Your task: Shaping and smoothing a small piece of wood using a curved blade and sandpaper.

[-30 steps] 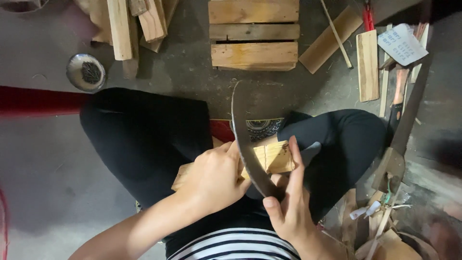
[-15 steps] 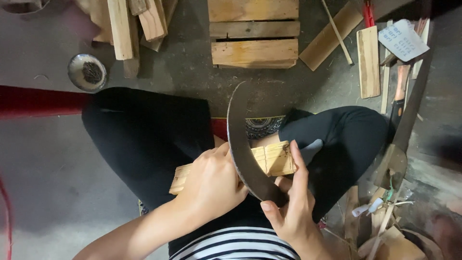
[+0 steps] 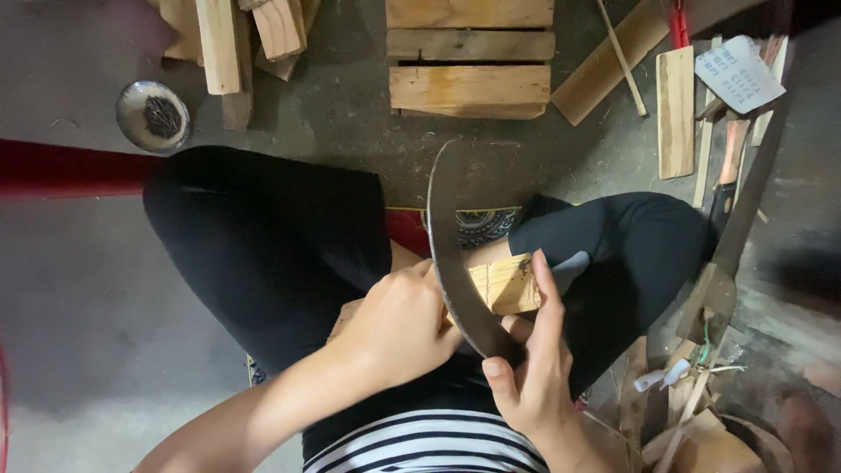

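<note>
Low in the middle of the frame, the left hand [image 3: 399, 328] was clenched over the near end of a pale wooden block [image 3: 501, 285] resting across the lap, its fingers curled down so the block showed only past the knuckles. Just right of it, the right hand [image 3: 534, 377] gripped the lower end of a dark curved blade [image 3: 451, 254] (thumb on the near side, fingers stretched up against the block's right end), and the blade arched across the block toward the slatted wooden pallet [image 3: 470, 57] at top centre.
</note>
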